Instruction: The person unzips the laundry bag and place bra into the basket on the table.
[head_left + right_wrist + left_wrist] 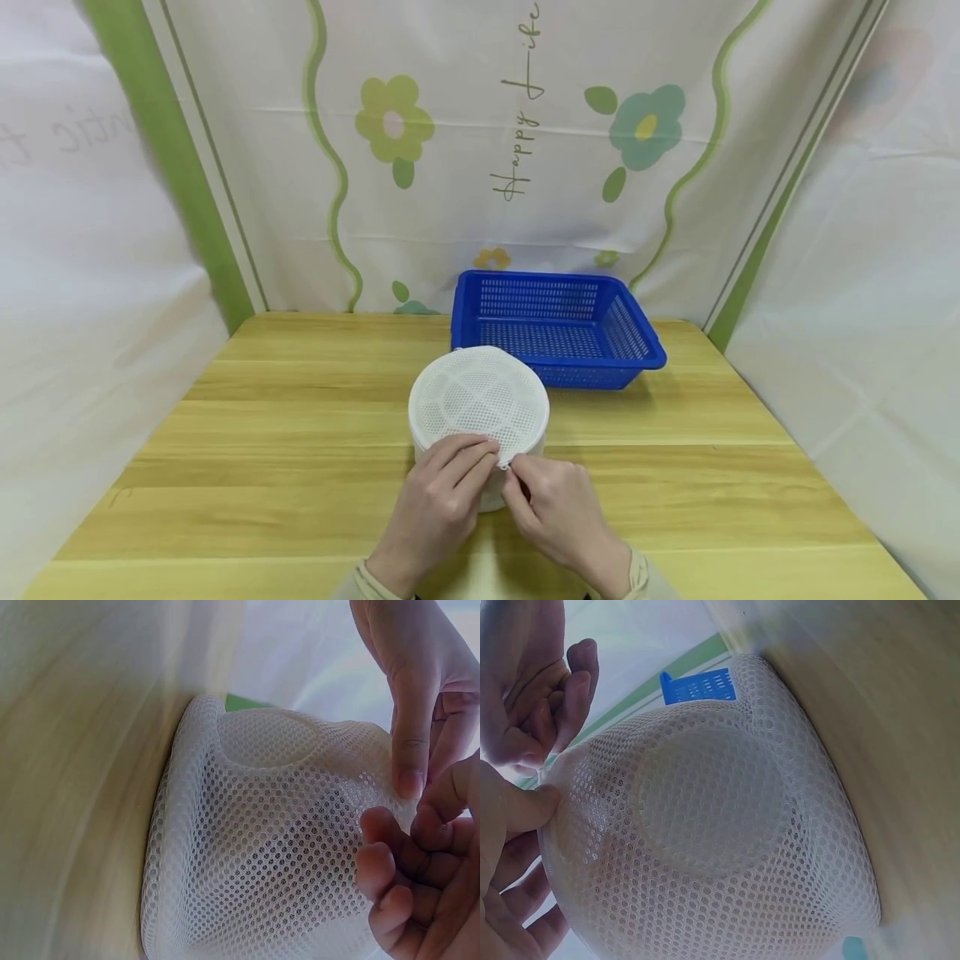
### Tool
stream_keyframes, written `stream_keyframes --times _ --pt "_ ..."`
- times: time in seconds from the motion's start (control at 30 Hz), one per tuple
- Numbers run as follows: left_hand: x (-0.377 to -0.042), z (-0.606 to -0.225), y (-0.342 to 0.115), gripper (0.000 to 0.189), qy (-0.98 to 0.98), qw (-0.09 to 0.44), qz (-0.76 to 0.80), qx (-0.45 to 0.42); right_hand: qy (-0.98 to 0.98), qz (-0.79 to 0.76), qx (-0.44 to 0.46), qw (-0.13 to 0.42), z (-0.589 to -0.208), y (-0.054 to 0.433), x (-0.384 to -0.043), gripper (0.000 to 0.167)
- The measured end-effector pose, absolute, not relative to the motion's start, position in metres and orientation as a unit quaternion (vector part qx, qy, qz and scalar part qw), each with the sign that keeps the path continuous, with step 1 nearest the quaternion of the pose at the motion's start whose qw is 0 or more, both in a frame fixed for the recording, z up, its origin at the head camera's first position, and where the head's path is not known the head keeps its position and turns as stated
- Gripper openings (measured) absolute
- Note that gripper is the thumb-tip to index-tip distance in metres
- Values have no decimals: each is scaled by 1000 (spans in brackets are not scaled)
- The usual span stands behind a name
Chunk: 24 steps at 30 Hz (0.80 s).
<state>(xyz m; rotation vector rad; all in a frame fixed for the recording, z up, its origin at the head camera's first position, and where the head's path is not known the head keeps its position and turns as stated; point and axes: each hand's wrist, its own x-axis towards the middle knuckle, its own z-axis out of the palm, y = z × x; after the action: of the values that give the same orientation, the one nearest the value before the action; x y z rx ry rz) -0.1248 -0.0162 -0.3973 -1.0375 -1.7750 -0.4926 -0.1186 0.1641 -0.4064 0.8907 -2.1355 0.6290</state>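
A round white mesh laundry bag (480,400) stands upright on the table, its flat mesh top facing up. My left hand (442,500) holds the near rim, fingers over the top and thumb (532,806) against the side. Just to its right, my right hand (555,508) pinches a small white zipper pull at the rim, mostly hidden by the fingertips. The other right fingers (394,907) are curled beside the mesh wall. In the left wrist view a smooth round patch (712,799) shows on the bag's side.
Behind the bag, a blue perforated basket (645,363) stands at the back of the wooden table (262,467). White cloth with green bands and printed flowers (393,125) encloses the back and both sides.
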Motion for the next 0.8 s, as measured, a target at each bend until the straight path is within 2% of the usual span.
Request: stream_keyframes --times 0.47,0.8 --pt "-126 -396 -20 28 -729 490 -213 -428 -834 276 321 354 -407 172 -120 34" --pt "-125 -398 -19 24 -741 463 -222 -433 -807 288 385 344 -406 171 -118 27"
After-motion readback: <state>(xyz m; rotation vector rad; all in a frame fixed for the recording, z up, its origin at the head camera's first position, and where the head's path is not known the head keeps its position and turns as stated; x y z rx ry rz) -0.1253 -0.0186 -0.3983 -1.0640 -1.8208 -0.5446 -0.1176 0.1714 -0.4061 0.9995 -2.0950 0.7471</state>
